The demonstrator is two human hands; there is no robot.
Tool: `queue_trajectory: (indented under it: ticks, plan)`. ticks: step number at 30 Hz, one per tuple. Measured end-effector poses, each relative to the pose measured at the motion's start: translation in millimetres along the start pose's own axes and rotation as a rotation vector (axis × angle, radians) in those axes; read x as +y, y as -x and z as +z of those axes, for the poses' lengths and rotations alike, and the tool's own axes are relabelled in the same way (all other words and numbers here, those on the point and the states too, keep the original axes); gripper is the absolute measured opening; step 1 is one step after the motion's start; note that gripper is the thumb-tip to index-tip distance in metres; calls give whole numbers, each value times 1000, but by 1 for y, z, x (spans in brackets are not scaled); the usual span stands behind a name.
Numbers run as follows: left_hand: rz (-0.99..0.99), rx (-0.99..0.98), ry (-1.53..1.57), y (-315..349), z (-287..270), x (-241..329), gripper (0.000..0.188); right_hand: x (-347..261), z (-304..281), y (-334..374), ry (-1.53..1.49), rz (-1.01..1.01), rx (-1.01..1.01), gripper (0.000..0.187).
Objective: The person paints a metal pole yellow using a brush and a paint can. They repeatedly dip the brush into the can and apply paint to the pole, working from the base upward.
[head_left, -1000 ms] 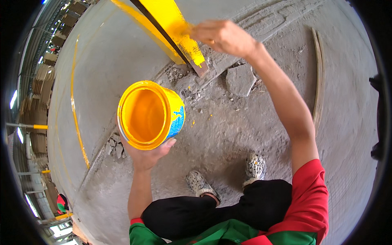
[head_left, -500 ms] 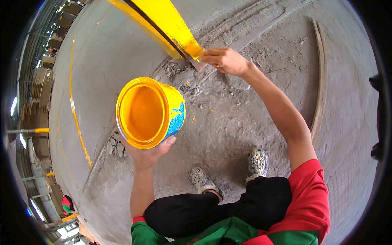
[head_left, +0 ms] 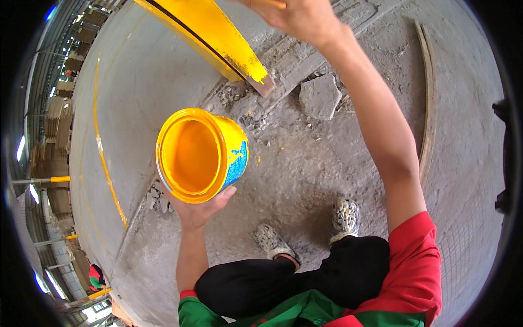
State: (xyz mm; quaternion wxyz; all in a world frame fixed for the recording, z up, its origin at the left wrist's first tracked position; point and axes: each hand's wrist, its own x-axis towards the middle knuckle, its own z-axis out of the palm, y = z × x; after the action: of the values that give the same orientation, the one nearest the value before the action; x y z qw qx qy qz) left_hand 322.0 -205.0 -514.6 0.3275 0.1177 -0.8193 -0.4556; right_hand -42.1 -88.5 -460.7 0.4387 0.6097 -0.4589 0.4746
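My left hand is closed around the lower side of a tin, which is tilted so its mouth faces me. Yellow paint shows inside, and paint coats the rim and part of the blue-patterned side. My right hand is raised at the top edge, closed on a paintbrush; only a bit of its handle shows, the bristles out of view. Left of that hand a yellow-painted beam slants down to the floor. Its bottom end is bare reddish-brown, with ragged paint drips above.
A flat broken concrete slab and rubble lie by the beam's foot. A long wooden strip lies on the right. My shoes stand on the dusty floor. At far left are stacked boards and another person.
My right hand has lifted from the beam's lower end up to the top edge, nearer the camera, uncovering the concrete slab. The left hand and tin stay nearly in place.
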Motion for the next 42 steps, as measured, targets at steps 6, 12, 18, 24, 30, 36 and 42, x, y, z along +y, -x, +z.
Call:
queue_trajectory:
  ticks: [6,12,18,24,30,36,42]
  plan:
    - [135,-8,-225,-1,-6,4,97,-29,11,109,-157,419,-310,25]
    - [69,-50,-1,-1,-2,10,100,-18,2,100,-164,413,-489,23]
    - [57,-31,18,0,1,11,102,7,-18,-14,-17,253,-149,19]
    - [-38,-77,21,0,-8,11,126,-15,7,42,33,255,-160,25]
    - [31,-14,-35,0,-7,10,101,-51,31,168,-128,389,-609,37]
    - [5,-109,-112,2,-13,6,128,-36,47,109,-145,423,-766,31]
    - [-6,-62,-101,5,-15,-4,129,-46,23,37,41,111,-291,39]
